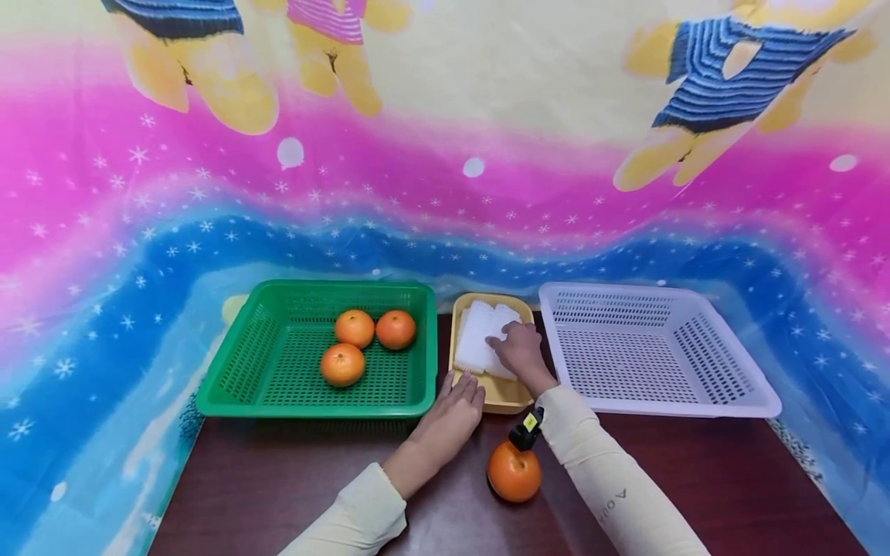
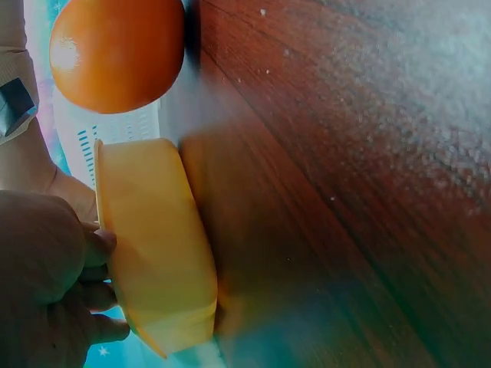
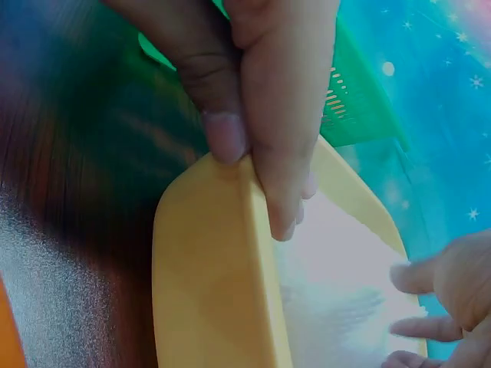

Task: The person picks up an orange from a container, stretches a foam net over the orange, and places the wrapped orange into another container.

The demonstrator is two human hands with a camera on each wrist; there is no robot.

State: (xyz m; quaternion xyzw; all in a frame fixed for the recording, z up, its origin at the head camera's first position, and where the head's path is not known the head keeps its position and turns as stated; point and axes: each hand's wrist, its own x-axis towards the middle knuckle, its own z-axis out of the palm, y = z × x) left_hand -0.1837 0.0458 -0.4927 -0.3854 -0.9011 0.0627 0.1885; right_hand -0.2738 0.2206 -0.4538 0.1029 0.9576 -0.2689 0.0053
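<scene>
A yellow plastic tray [image 1: 504,395] sits between two baskets, with white foam net sleeves [image 1: 476,336] lying flat in it. My left hand [image 1: 450,417] holds the tray's near-left rim, its thumb outside and fingers over the inside in the right wrist view. Over the right part of the foam is my right hand [image 1: 520,351]; its thumb and fingers are spread apart, fingertips right at the sleeves [image 3: 337,284]. On the table in front of the tray stands a single orange fruit [image 1: 514,472], just below my right wrist.
At left, a green basket [image 1: 316,411] holds three orange fruits [image 1: 343,364]. A pale lavender basket [image 1: 667,408] stands at right, close beside the tray. Behind them a patterned cloth [image 1: 445,224] hangs. Everything rests on a dark red-brown table [image 1: 278,479].
</scene>
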